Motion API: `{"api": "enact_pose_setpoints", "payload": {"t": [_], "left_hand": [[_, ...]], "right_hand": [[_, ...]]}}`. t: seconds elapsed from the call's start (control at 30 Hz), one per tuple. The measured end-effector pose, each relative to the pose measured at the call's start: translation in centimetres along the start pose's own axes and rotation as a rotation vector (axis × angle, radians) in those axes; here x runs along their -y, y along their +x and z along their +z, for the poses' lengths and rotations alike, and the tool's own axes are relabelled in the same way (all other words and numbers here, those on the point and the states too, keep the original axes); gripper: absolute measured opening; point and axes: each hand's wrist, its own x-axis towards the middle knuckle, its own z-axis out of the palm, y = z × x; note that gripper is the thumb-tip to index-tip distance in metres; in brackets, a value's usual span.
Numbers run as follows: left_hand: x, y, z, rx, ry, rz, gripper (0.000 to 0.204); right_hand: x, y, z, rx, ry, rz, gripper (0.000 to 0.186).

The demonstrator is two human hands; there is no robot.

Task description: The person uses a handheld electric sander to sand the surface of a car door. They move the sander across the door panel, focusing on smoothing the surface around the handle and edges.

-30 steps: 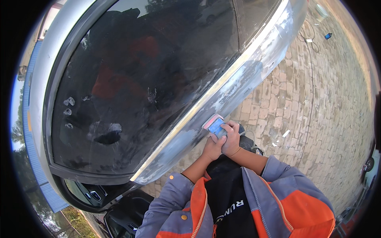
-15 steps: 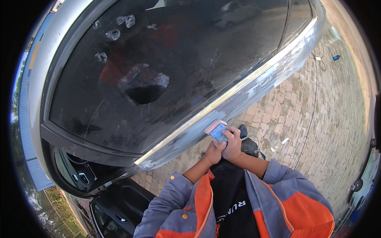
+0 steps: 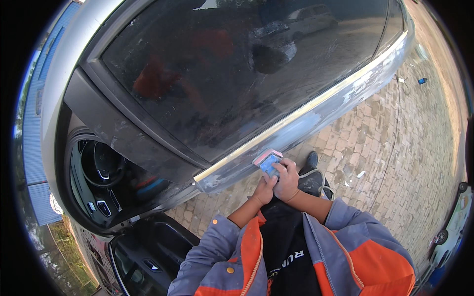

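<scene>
Both hands grip a blue sander with a pinkish pad, its pad edge against the car's door panel. My right hand wraps it from the right, fingers over the blue body. Closed around its near end is my left hand; the thumbs are close together. The panel is patchy grey, bluish and white, with a pale yellow strip along its upper edge below the dark window. A pale hose loops beside my right hand. The face of the pad against the panel is hidden.
An open front door with black trim stands at lower left, beside the cabin with its steering wheel. Brick paving runs along the car, with white scraps and a small blue object. My shoe is near the panel.
My view and both hands have shifted along the car toward the open front door. The sander is now closer to the panel's front end, still held in both hands.
</scene>
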Motion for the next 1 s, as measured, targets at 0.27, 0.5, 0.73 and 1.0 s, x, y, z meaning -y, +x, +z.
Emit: {"api": "enact_pose_setpoints", "payload": {"t": [0.27, 0.5, 0.73, 1.0], "left_hand": [[5.5, -4.2, -4.7, -0.099, -0.173, 0.016, 0.072], [3.7, -3.3, -2.9, -0.071, -0.099, 0.046, 0.076], [-0.4, 0.8, -0.7, 0.061, 0.026, 0.004, 0.071], [-3.4, -0.7, -3.9, 0.125, 0.122, 0.088, 0.067]], "right_hand": [[4.1, -1.0, 2.0, 0.189, 0.027, -0.183, 0.040], [2.5, 0.5, 0.3, 0.215, 0.054, -0.171, 0.039], [0.3, 1.2, -0.6, 0.016, -0.026, -0.008, 0.043], [3.7, -0.1, 1.7, -0.099, -0.052, 0.079, 0.047]]}}
